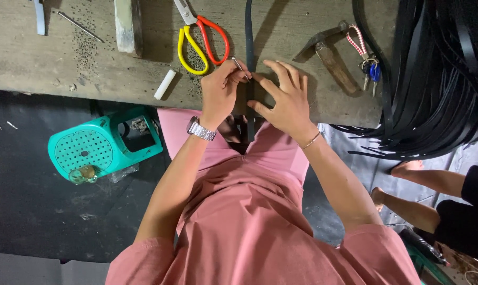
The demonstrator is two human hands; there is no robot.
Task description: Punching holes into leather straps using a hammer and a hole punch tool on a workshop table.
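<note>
A narrow black strap [248,31] runs down the wooden workbench [64,68] and hangs over its front edge. My left hand [219,89], with a metal watch on the wrist, pinches a thin metal pin [236,63] whose tip meets the strap's left side. My right hand [284,97], with a thin bracelet on the wrist, lies flat with fingers spread, pressing the strap onto the bench just right of the pin.
Scissors with yellow and red handles [199,42] lie left of the strap, a white stick [165,84] below them. A hammer [329,55] and keys [368,68] lie right. A pile of black straps [439,79] fills the right. A teal device [101,145] sits on the floor. Another person's legs [418,195] are at right.
</note>
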